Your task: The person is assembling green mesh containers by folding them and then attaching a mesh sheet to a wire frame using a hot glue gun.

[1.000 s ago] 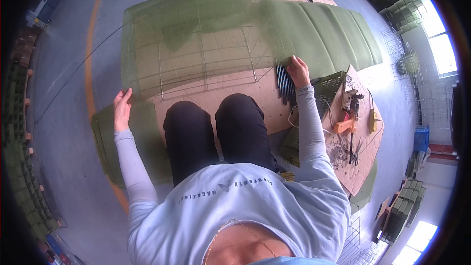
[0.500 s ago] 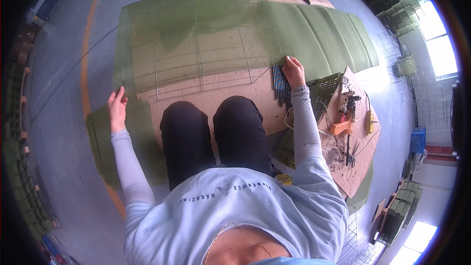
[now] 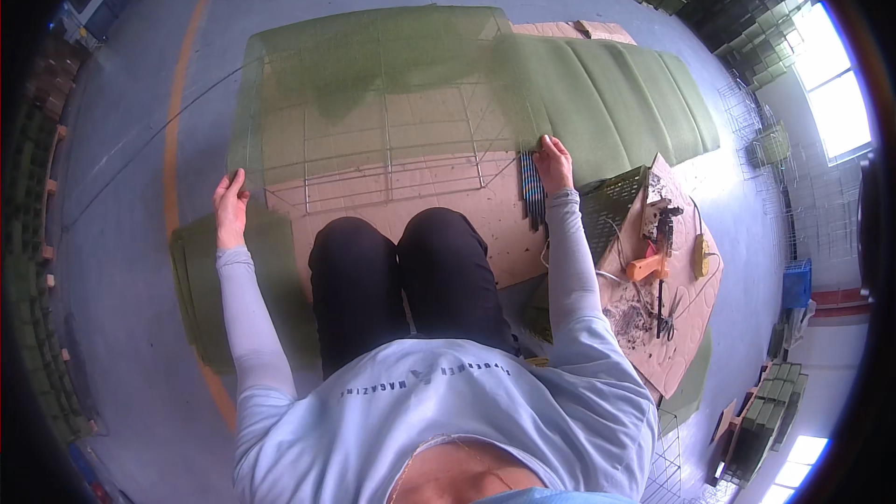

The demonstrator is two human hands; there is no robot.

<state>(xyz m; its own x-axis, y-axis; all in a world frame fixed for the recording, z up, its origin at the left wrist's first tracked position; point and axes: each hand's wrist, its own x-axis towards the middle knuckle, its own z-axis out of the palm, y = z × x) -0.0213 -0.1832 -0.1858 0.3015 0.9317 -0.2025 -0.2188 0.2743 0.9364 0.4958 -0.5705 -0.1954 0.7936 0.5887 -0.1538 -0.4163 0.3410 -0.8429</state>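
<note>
A thin see-through green mesh sheet [image 3: 373, 42] spreads over a metal wire frame [image 3: 386, 135], whose bars show through it. My left hand [image 3: 231, 212] pinches the sheet's near left corner between thumb and fingers. At its near right corner, beside several dark rods [image 3: 532, 191], my right hand [image 3: 555, 166] pinches the edge in the same way. The sheet hangs stretched between both hands, above my knees. The wire frame rests on a brown cardboard sheet [image 3: 439, 182], and neither hand touches it.
Folded green mesh [image 3: 621, 98] lies at the right, more green sheets [image 3: 243, 294] by my left forearm. On a cardboard-topped stand [image 3: 686, 317] at right sit an orange-handled glue gun [image 3: 646, 268], scissors [image 3: 665, 327] and a yellow block [image 3: 702, 257] with a cable.
The whole scene sits lower in the picture as the view has tilted up. Both hands keep their pinch on the mesh sheet, which lies over the wire frame much as before.
</note>
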